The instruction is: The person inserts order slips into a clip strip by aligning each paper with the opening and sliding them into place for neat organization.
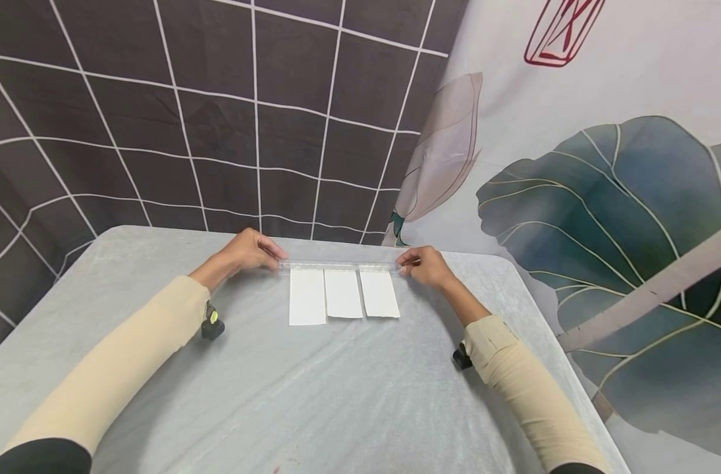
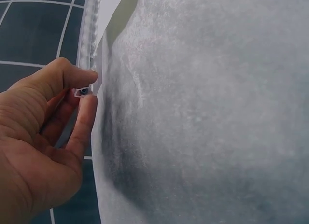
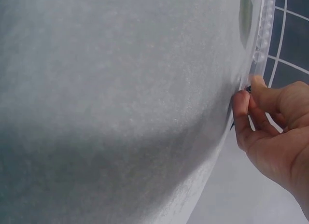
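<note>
A clear plastic strip (image 1: 338, 266) with a row of round, bead-like shapes along it lies across the far part of the table. Three white paper cards (image 1: 307, 296) sit side by side along its near edge, the leftmost reaching a little closer to me. My left hand (image 1: 245, 252) pinches the strip's left end; thumb and fingertips meet there in the left wrist view, around a small dark spot at the tip. At the opposite end, my right hand (image 1: 427, 264) pinches the strip between thumb and fingers. How the cards join the strip is too small to tell.
A pale grey cloth covers the table (image 1: 313, 395), with light creases. Behind it hangs a dark curtain (image 1: 218, 118) with a white grid. On the right is a white cloth printed with large leaves (image 1: 609, 197). Both forearms wear beige sleeves (image 1: 123, 355) and small black wrist devices.
</note>
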`<state>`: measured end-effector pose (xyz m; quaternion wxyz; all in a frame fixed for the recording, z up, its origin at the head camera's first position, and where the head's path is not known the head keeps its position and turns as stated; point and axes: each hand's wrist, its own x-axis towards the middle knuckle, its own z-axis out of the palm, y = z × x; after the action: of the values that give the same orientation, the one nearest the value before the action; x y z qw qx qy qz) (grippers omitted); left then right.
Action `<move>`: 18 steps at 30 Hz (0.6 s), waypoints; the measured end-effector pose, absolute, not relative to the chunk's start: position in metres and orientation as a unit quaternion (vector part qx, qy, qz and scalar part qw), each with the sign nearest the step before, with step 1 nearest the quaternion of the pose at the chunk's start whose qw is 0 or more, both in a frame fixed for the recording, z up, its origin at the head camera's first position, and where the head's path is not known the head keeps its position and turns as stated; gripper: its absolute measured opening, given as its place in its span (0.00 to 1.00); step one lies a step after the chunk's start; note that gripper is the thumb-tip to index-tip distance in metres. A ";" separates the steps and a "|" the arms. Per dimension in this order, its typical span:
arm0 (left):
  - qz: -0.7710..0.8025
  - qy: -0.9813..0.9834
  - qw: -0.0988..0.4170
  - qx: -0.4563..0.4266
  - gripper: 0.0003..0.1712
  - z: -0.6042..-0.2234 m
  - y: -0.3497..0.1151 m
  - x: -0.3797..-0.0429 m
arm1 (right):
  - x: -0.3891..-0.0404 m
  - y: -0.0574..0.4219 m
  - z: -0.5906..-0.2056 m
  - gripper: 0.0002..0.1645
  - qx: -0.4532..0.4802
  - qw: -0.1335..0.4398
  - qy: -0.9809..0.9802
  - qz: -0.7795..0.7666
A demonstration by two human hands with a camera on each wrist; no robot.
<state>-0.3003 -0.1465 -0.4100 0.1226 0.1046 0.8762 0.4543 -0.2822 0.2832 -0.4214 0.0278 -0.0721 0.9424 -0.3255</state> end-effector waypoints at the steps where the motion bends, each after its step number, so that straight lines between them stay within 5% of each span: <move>1: 0.453 0.877 0.123 0.103 0.19 -0.410 -0.147 -0.301 | -0.282 0.283 -0.421 0.11 -0.073 0.028 0.942 -0.326; 18: 0.444 0.883 0.120 0.091 0.18 -0.414 -0.146 -0.315 | -0.288 0.277 -0.421 0.12 -0.056 0.036 0.946 -0.317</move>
<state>-0.3148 -0.1458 -0.4135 0.1197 0.0915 0.8834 0.4437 -0.2883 0.2770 -0.4211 0.0359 -0.0558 0.9460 -0.3174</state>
